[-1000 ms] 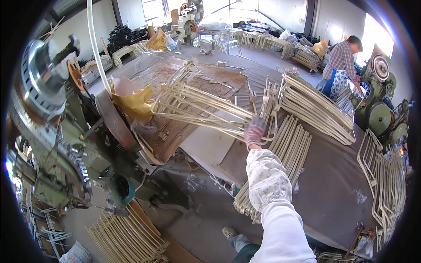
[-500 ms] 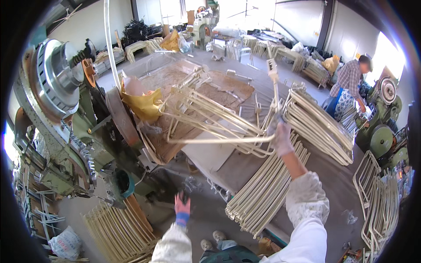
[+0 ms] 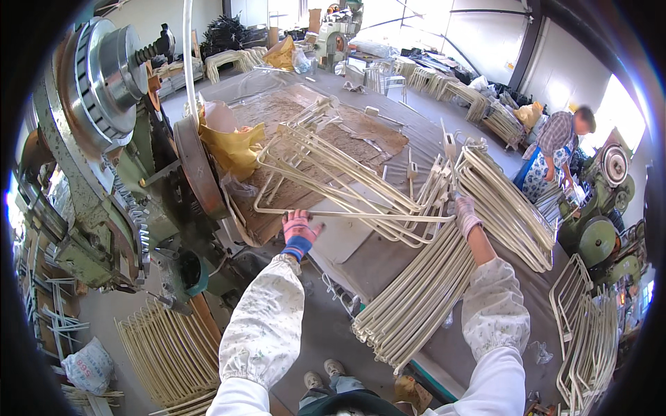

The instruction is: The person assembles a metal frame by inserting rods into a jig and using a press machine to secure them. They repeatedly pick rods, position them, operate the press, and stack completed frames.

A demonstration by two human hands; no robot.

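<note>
My right hand [image 3: 467, 213], in a pale glove, is closed around the right end of a cream bent metal tube frame [image 3: 374, 216]. The frame's long bar runs leftward above the table, and a flat end piece [image 3: 449, 147] stands up beyond my fingers. At the bar's left part is my left hand [image 3: 300, 232], in a pink glove with a blue cuff. Its thumb is spread and its fingertips reach the bar; whether they press on it I cannot tell. Behind the bar lies a loose heap of similar frames [image 3: 333, 166]. Just below my right hand is a neat row of frames [image 3: 416, 298].
Another stack of frames [image 3: 503, 204] lies on the table's right. A green machine with a large metal wheel [image 3: 104, 76] stands close on the left, beside a yellow bag [image 3: 232, 145]. More frames [image 3: 166, 353] rest low at left. A person [image 3: 555, 149] works by a machine at far right.
My left hand has risen from beside the table to the frame's left part. My right hand has moved slightly right, still gripping the frame, whose upright end piece is now lower.
</note>
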